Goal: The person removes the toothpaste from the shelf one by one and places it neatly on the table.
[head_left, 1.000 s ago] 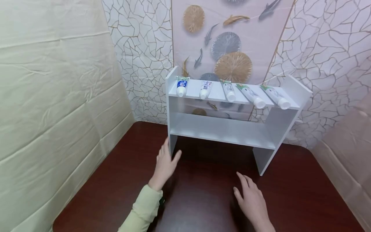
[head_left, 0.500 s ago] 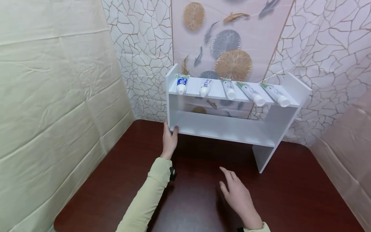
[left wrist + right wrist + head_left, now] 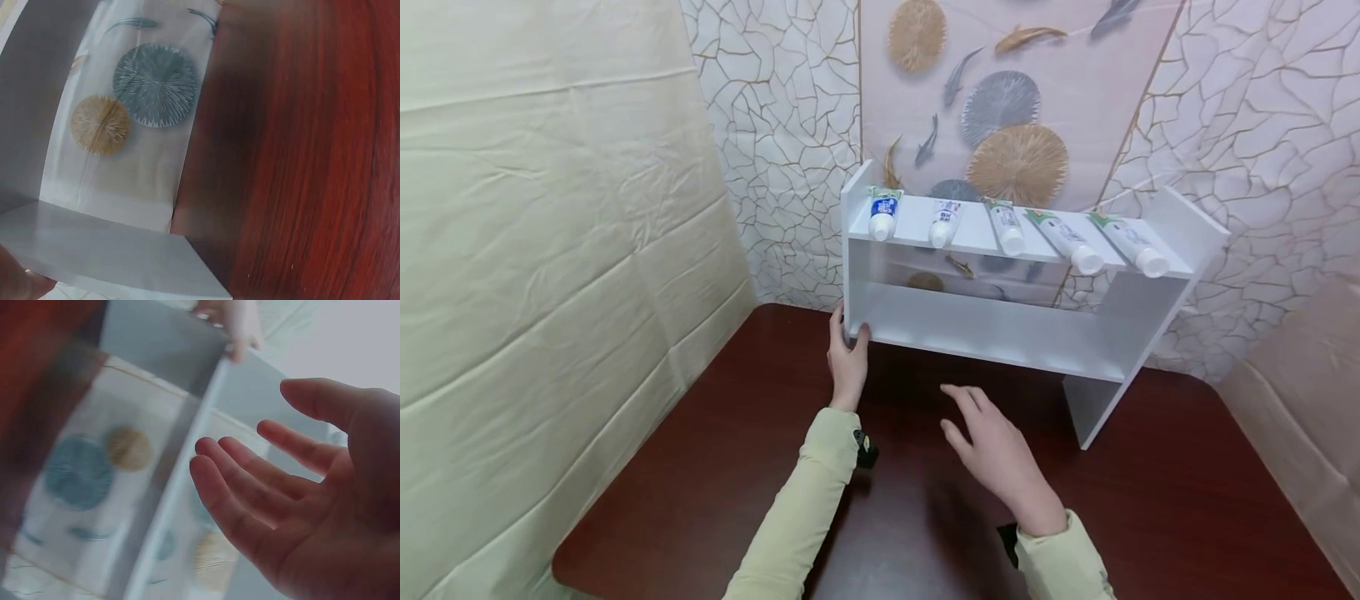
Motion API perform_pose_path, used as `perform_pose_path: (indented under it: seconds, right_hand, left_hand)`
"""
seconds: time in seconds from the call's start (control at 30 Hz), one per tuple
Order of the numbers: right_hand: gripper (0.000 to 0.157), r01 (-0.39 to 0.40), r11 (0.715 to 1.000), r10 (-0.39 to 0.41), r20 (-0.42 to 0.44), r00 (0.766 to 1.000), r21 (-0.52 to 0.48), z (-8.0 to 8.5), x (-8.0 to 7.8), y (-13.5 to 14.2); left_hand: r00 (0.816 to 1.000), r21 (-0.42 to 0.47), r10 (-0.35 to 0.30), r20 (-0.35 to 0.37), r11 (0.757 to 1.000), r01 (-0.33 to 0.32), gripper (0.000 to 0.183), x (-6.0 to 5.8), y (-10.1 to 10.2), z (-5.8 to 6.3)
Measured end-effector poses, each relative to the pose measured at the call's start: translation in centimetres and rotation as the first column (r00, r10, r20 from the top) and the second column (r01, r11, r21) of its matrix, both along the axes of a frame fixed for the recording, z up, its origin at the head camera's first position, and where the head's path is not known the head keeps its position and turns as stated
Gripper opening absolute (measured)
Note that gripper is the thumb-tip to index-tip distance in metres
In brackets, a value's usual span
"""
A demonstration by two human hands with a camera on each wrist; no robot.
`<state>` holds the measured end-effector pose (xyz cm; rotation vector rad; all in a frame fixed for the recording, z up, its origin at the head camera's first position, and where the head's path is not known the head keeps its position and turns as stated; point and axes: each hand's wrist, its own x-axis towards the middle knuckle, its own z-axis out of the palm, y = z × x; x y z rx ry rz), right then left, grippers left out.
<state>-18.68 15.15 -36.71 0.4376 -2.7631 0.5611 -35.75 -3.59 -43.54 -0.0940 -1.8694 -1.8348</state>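
A white two-tier shelf (image 3: 985, 327) stands on the table. My left hand (image 3: 847, 362) grips its left side panel at the lower board, thumb in front and fingers on the outer side. In the left wrist view, only a bit of that hand (image 3: 22, 281) shows at the corner. My right hand (image 3: 1000, 454) hovers before the shelf, holding nothing; its fingers (image 3: 231, 500) are relaxed and spread in the right wrist view. Along the top board lie several toothpaste tubes, caps forward: a blue-and-white one (image 3: 883, 215) at far left, then white ones (image 3: 944, 225) with green ends on some.
The dark red-brown table (image 3: 700, 475) extends around the shelf. Behind it hangs a patterned backdrop (image 3: 775, 167) with fish and round motifs. A pale cloth (image 3: 565, 292) borders the left side.
My left hand has reached forward from beside the shelf's left leg and taken hold of the side panel. The right hand has moved left and forward, still holding nothing.
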Motion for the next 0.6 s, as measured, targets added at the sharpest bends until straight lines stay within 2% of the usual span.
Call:
perform_pose_path:
  seconds: [0.17,0.37,0.47,0.6]
  right_hand:
    - [0.039,-0.070,0.997,0.071,-0.036,0.997,0.023,2.6,-0.8,-1.0]
    - [0.030,-0.122,0.989,0.120,0.034,0.992,0.083,4.0,-2.6,-1.4]
    - [0.036,-0.137,0.988,0.132,0.062,0.989,0.076,5.5,-4.0,-1.6]
    - [0.051,-0.164,0.986,0.162,0.059,0.985,0.035,8.5,-6.1,-2.2]
  left_hand:
    - [1.000,0.069,-0.020,0.004,0.997,0.020,0.051,0.2,0.1,0.5]
    - [0.995,0.113,-0.101,-0.018,0.988,0.102,0.050,1.8,-0.3,2.3]
    - [0.993,0.103,-0.111,-0.035,0.988,0.114,0.050,2.1,-0.3,2.7]
    - [0.993,0.116,-0.115,-0.018,0.986,0.117,0.051,2.1,-0.4,2.7]
